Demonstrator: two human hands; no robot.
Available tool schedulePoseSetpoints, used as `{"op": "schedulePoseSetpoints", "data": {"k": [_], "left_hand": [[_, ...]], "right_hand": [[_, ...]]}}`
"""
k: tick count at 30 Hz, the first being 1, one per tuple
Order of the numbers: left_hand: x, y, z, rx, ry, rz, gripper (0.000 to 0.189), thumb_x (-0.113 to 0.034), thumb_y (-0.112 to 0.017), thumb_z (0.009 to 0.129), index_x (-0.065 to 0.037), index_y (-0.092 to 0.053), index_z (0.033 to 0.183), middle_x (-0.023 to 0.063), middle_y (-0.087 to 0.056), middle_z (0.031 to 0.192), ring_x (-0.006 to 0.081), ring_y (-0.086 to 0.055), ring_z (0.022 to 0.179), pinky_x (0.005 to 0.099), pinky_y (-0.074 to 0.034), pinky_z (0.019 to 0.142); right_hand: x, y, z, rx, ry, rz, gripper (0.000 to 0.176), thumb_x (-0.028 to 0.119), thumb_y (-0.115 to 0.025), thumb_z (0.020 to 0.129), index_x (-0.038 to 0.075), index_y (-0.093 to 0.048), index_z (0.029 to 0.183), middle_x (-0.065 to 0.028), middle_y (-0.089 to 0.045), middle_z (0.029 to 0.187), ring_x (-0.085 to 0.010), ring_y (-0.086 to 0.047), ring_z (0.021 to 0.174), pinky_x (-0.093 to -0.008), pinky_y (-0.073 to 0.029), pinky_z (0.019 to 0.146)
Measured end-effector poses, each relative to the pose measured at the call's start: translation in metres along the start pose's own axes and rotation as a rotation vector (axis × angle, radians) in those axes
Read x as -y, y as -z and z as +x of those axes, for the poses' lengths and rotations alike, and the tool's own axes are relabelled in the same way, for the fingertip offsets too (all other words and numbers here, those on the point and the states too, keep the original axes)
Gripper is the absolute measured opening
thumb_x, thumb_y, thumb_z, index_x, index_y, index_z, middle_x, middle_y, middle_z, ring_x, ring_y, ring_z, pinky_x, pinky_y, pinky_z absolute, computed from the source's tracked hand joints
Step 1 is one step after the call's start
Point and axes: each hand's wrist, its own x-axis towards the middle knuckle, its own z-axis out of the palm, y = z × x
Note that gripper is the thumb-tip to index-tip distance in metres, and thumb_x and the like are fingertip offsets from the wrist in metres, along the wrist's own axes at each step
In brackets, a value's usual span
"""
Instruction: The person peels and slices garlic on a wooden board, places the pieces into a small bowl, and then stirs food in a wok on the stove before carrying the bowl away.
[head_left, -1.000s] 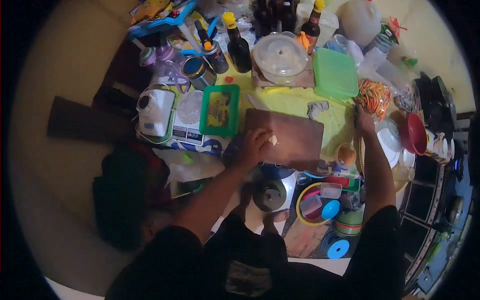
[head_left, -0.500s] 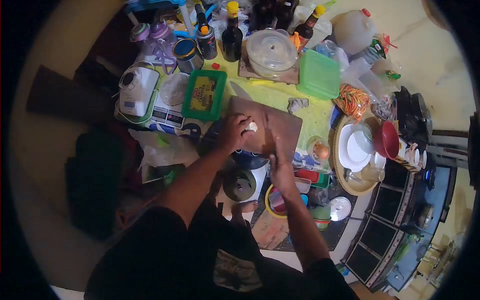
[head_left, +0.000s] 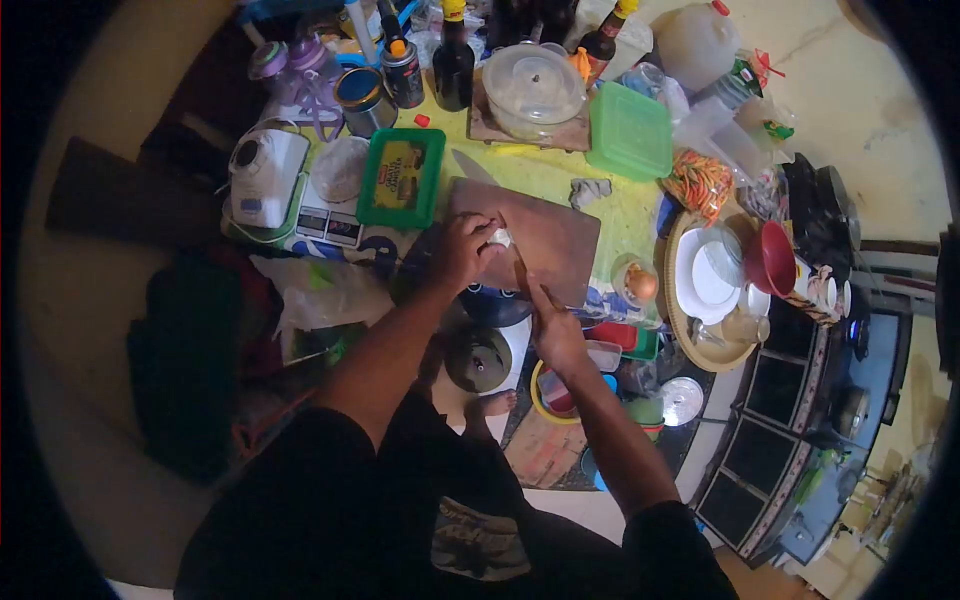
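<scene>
A brown cutting board [head_left: 560,235] lies on the table's near side. My left hand [head_left: 465,248] is over its left part, fingers curled and pinching a small white piece of food [head_left: 501,237], whose exact kind is too small to make out. My right hand [head_left: 558,338] is wrapped round the handle of a knife [head_left: 520,268] at the board's near edge. The narrow blade slants up and left across the board, right beside the white piece and the left fingertips. Behind the board's far left corner lies another knife blade [head_left: 472,168].
Left of the board stand a green tray [head_left: 437,185] and a kitchen scale [head_left: 328,228]. Beyond are a lidded clear bowl [head_left: 533,95], a green box [head_left: 630,135] and bottles [head_left: 453,65]. To the right are an onion-like bulb [head_left: 640,284] and a woven tray [head_left: 685,335].
The knife blade has swung left, from the middle of the board to beside the white piece. My left hand keeps its pinch, and the whole view has shifted slightly.
</scene>
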Motion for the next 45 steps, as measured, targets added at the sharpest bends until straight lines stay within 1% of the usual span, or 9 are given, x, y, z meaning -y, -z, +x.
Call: {"op": "schedulePoseSetpoints", "data": {"k": [9, 18, 20, 26, 36, 39, 42, 44, 45], "left_hand": [[-0.004, 0.006, 0.003, 0.028, -0.007, 0.015, 0.038, -0.017, -0.077, 0.071, -0.006, -0.07, 0.106, 0.0071, -0.063, 0.106, 0.0275, -0.057, 0.099, 0.0391, -0.046, 0.089], [-0.004, 0.005, 0.0, 0.05, 0.056, 0.006, 0.039, -0.014, -0.079, 0.068, -0.004, -0.069, 0.105, 0.008, -0.062, 0.107, 0.0285, -0.056, 0.103, 0.0398, -0.046, 0.091], [-0.003, 0.003, 0.001, 0.028, 0.053, -0.042, 0.038, -0.013, -0.079, 0.068, -0.004, -0.07, 0.104, 0.0081, -0.061, 0.106, 0.0284, -0.056, 0.104, 0.0397, -0.046, 0.092], [-0.002, 0.0, 0.0, -0.029, -0.002, -0.032, 0.036, -0.013, -0.08, 0.068, -0.004, -0.069, 0.101, 0.0083, -0.06, 0.103, 0.0286, -0.056, 0.103, 0.0393, -0.046, 0.092], [-0.005, 0.002, 0.0, -0.008, 0.029, 0.0, 0.034, -0.019, -0.082, 0.069, -0.005, -0.068, 0.097, 0.009, -0.06, 0.101, 0.0297, -0.056, 0.1, 0.0407, -0.048, 0.087], [-0.008, 0.002, 0.0, 0.045, 0.138, -0.005, 0.034, -0.021, -0.081, 0.071, -0.007, -0.067, 0.098, 0.0093, -0.06, 0.101, 0.0315, -0.056, 0.101, 0.0422, -0.047, 0.087], [-0.01, 0.003, 0.001, 0.028, 0.134, -0.067, 0.035, -0.021, -0.079, 0.073, -0.008, -0.064, 0.101, 0.0104, -0.061, 0.102, 0.0331, -0.056, 0.101, 0.0433, -0.046, 0.088], [-0.01, 0.006, 0.005, 0.043, 0.099, -0.027, 0.036, -0.019, -0.079, 0.073, -0.009, -0.063, 0.103, 0.0096, -0.062, 0.103, 0.0331, -0.056, 0.1, 0.0438, -0.045, 0.088], [-0.007, 0.005, 0.004, 0.048, 0.096, -0.025, 0.036, -0.019, -0.079, 0.073, -0.009, -0.063, 0.103, 0.0096, -0.062, 0.103, 0.0331, -0.056, 0.1, 0.0438, -0.045, 0.088]], "right_hand": [[-0.015, 0.002, 0.009, -0.08, 0.162, 0.169, 0.051, 0.011, -0.048, 0.096, 0.016, -0.038, 0.146, -0.0251, -0.053, 0.128, -0.0459, -0.061, 0.099, -0.0475, -0.053, 0.082], [0.011, 0.001, -0.007, -0.016, -0.082, 0.175, 0.051, 0.009, -0.048, 0.096, 0.013, -0.039, 0.145, -0.0267, -0.055, 0.128, -0.0463, -0.058, 0.107, -0.0484, -0.05, 0.087], [0.001, -0.005, -0.009, 0.002, -0.027, 0.04, 0.061, 0.009, -0.049, 0.092, 0.021, -0.032, 0.149, -0.0195, -0.051, 0.136, -0.043, -0.064, 0.098, -0.0488, -0.055, 0.077], [0.015, 0.021, -0.005, 0.132, -0.04, -0.195, 0.079, 0.006, -0.052, 0.083, 0.026, -0.023, 0.153, -0.0195, -0.048, 0.14, -0.0403, -0.066, 0.095, -0.0466, -0.057, 0.075], [-0.03, 0.002, 0.017, 0.062, 0.15, -0.466, 0.075, 0.005, -0.052, 0.087, 0.031, -0.025, 0.152, -0.0192, -0.057, 0.127, -0.0381, -0.065, 0.099, -0.0453, -0.056, 0.08], [-0.038, 0.0, 0.002, 0.061, 0.036, -0.004, 0.067, 0.006, -0.051, 0.091, 0.031, -0.032, 0.15, -0.0224, -0.062, 0.117, -0.0318, -0.068, 0.093, -0.0422, -0.056, 0.075], [-0.052, -0.02, -0.005, -0.177, 0.205, 0.321, 0.054, 0.016, -0.046, 0.102, 0.024, -0.029, 0.152, -0.0162, -0.065, 0.105, -0.0207, -0.068, 0.084, -0.0382, -0.056, 0.071], [-0.022, -0.001, -0.008, 0.159, -0.478, 0.961, 0.052, 0.016, -0.045, 0.103, 0.019, -0.028, 0.152, -0.0075, -0.064, 0.09, -0.0137, -0.063, 0.07, -0.0338, -0.054, 0.066], [-0.022, -0.006, -0.009, 0.157, -0.478, 0.966, 0.052, 0.016, -0.045, 0.103, 0.019, -0.028, 0.152, -0.0075, -0.064, 0.09, -0.0137, -0.063, 0.07, -0.0338, -0.054, 0.066]]}}
